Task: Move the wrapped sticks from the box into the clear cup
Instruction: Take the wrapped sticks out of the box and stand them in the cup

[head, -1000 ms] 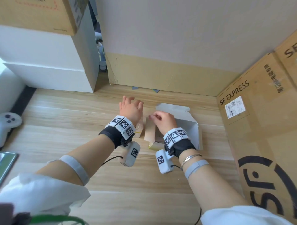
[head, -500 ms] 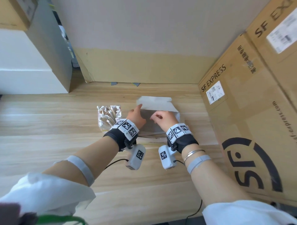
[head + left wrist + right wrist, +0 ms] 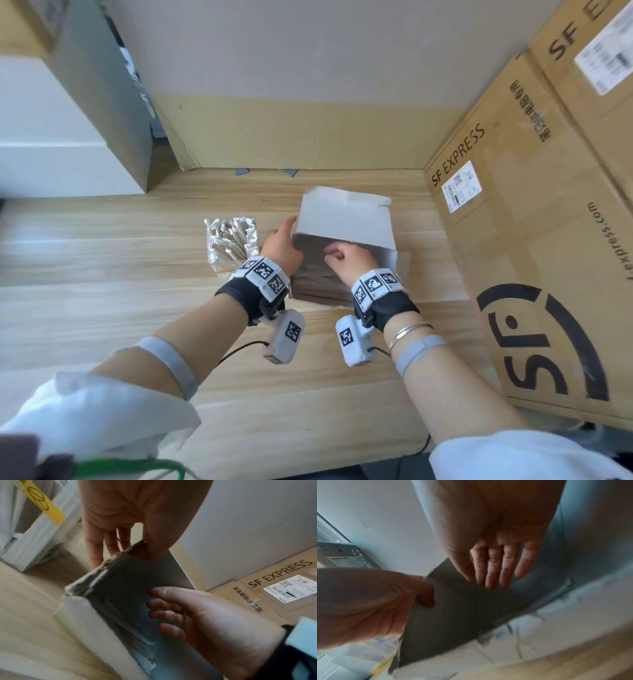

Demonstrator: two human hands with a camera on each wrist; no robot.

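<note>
Head view, left to right: clear cup (image 3: 230, 244) of wrapped sticks (image 3: 228, 236) standing on the surface (image 3: 102, 291); left hand (image 3: 281, 251) gripping the box (image 3: 346, 219) by its left wall; right hand (image 3: 349, 262), fingers relaxed, reaching inside over more sticks.

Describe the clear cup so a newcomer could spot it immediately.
Start at the large SF Express carton on the right, then move left past the open grey box both hands work in. The clear cup stands just left of it, crinkly, transparent, already holding wrapped sticks.
</note>
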